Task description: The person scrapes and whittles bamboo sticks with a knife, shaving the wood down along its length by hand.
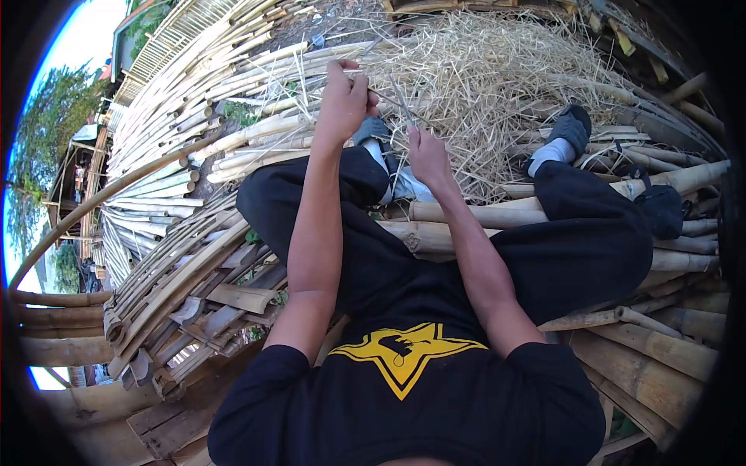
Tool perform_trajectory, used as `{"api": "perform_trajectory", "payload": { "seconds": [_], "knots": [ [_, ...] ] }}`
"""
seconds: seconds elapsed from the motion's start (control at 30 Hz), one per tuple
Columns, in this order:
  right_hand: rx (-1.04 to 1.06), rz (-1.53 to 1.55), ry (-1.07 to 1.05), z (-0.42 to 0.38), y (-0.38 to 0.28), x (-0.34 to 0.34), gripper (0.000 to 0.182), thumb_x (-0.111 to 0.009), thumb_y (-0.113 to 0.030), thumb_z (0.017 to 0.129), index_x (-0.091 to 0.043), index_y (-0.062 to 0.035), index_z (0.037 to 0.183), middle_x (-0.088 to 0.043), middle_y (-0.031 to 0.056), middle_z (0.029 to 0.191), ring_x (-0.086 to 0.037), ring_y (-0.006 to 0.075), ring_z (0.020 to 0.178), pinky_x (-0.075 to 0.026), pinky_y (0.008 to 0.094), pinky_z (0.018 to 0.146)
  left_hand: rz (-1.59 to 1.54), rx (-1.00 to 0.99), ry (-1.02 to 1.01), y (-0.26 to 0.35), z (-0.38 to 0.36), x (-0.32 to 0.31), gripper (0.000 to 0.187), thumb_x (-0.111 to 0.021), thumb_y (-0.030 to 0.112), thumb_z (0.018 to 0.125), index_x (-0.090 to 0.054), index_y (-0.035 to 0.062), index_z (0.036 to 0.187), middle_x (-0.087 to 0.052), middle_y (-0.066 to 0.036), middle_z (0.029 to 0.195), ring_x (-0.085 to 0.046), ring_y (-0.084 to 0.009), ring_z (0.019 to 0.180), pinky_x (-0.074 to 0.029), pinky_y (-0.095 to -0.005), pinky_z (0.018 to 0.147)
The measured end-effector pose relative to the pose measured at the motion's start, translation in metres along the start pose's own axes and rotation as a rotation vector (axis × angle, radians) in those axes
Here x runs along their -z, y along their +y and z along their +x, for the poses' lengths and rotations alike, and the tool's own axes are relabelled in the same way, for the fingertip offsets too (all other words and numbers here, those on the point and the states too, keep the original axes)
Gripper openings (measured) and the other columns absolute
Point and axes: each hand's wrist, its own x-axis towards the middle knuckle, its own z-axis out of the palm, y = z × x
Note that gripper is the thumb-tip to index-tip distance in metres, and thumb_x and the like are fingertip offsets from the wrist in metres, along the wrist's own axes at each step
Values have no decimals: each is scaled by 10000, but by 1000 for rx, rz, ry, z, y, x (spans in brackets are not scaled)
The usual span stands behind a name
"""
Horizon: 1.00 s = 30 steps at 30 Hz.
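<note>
My left hand [345, 102] is raised above my left shoe, its fingers closed in a pinch on a thin bamboo strip [384, 95]. To the right and a little nearer my body, my right hand [429, 158] is wrapped round a knife. The narrow grey blade [406, 109] points up and away from me, its edge overlapping the strip in this view. The knife's handle is mostly hidden in my fingers. Beyond both hands lies a broad heap of pale bamboo shavings [486, 85].
I sit on bamboo poles [458, 213], legs bent, with shoes [571, 130] at the edge of the shavings. Long bamboo poles [167, 124] are stacked at the left. Split bamboo pieces [186, 295] lie beside my left leg. A small black bag [660, 210] sits by my right knee.
</note>
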Motion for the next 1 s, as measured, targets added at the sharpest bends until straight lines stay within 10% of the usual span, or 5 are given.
{"api": "perform_trajectory", "payload": {
  "seconds": [1.0],
  "knots": [
    [-41, -10, -29, 10, 25, -15, 489, -365, -425, 966, -583, 12, 951, -606, 325, 830, -583, 492, 848, -448, 557, 758, -32, 35, 37, -8, -3, -4, 262, -441, 98, 921, -343, -29, 1127, -589, -112, 645, -586, -161, 491, -481, -268, 459]
  ]
}}
